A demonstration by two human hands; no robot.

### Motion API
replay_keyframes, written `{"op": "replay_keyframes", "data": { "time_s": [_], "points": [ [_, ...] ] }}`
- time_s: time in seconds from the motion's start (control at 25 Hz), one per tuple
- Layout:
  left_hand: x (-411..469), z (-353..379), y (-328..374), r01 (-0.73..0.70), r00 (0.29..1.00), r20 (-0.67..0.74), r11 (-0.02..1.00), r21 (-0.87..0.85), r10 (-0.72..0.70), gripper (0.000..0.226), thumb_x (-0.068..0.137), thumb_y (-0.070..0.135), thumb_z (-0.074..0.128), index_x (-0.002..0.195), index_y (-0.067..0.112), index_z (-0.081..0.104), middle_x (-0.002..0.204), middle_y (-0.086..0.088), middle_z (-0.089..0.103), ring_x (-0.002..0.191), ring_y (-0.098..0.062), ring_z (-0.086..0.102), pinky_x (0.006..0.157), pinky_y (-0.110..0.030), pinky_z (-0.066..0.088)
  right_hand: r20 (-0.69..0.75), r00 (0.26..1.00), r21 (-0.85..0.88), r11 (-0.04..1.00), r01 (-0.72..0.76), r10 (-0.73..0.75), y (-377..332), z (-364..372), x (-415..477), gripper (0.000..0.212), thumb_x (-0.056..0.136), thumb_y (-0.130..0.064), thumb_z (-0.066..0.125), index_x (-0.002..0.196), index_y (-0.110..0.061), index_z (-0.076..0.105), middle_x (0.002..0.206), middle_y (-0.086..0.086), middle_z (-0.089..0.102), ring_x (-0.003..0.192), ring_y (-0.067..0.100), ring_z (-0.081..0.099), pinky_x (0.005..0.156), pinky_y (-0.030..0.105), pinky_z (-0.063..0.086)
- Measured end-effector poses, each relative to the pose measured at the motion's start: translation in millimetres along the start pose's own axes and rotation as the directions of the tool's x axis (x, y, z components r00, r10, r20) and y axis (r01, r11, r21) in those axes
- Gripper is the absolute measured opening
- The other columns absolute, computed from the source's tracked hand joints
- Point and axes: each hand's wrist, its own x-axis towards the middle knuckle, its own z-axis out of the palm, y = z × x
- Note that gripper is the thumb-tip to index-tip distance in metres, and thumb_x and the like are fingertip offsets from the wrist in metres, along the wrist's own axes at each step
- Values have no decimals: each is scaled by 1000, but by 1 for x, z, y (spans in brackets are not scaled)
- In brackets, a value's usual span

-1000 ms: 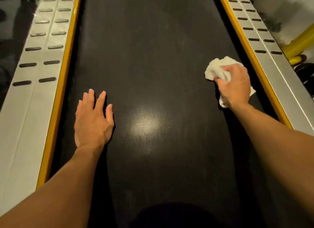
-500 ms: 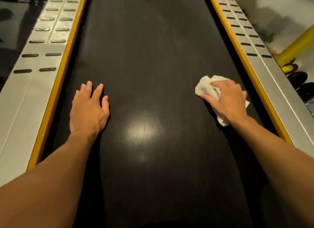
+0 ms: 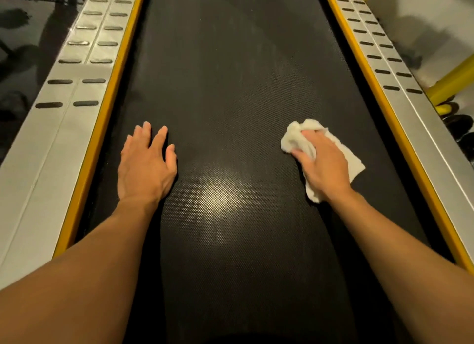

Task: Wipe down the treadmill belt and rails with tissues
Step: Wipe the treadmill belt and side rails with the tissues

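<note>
Though near rail (image 3: 415,118), tissue (image 3: 295,138) apart.

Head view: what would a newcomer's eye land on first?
The white tissue bunched in the right hand, right of centre on the black belt, stands out most. The left hand lies flat on the belt opposite it, with a bright glare spot between them. Yellow strips and silver rails frame the belt on both sides.

Head view, single: worn wide-angle camera, close above the belt (image 3: 230,100), facing forward and down along its length; left rail (image 3: 51,151) and right rail (image 3: 420,138) frame the sides, converging toward the far end, which is cut off
</note>
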Motion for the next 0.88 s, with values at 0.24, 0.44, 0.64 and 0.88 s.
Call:
{"op": "replay_keyframes", "data": {
  "time_s": [0.24, 0.44, 0.64, 0.88],
  "points": [
    [2, 1, -2, 12, 1000, 9, 1000, -12, -11, 50, 99, 39, 33, 146, 20, 36, 154, -11, 27, 145, -26, 19, 118, -41, 15, 46, 994, -22, 995, 98, -97, -66, 57, 16, 28, 90, -42, 46, 114, -30, 56, 114, -5, 57, 101, 21, 54, 88, 38, 42],
    [1, 0, -2, 15, 1000, 17, 1000, -15, -15, 50, 100, 39, 31, 147, 22, 34, 155, -11, 25, 145, -26, 17, 118, -40, 13, 53, 983, 52, 983, 174, -176, -57, 51, -2, 30, 94, -38, 48, 122, -29, 56, 122, -9, 57, 114, 15, 51, 99, 37, 39],
    [2, 2, -2, -4, 1000, 4, 1000, -8, 4, 48, 101, 32, 30, 147, 19, 34, 155, -11, 26, 145, -25, 18, 120, -38, 12, 63, 990, -2, 992, 129, -128, -94, 69, 9, 37, 92, -39, 49, 126, -25, 54, 126, -2, 54, 114, 20, 50, 97, 36, 39],
    [2, 4, -4, -5, 1000, -4, 1000, 11, 5, 48, 99, 31, 32, 146, 19, 35, 155, -11, 27, 145, -25, 19, 120, -38, 14, 132, 969, 56, 978, 201, -207, -84, 62, -12, 41, 93, -44, 41, 128, -25, 54, 128, -4, 54, 116, 20, 50, 98, 39, 40]
  ]
}}
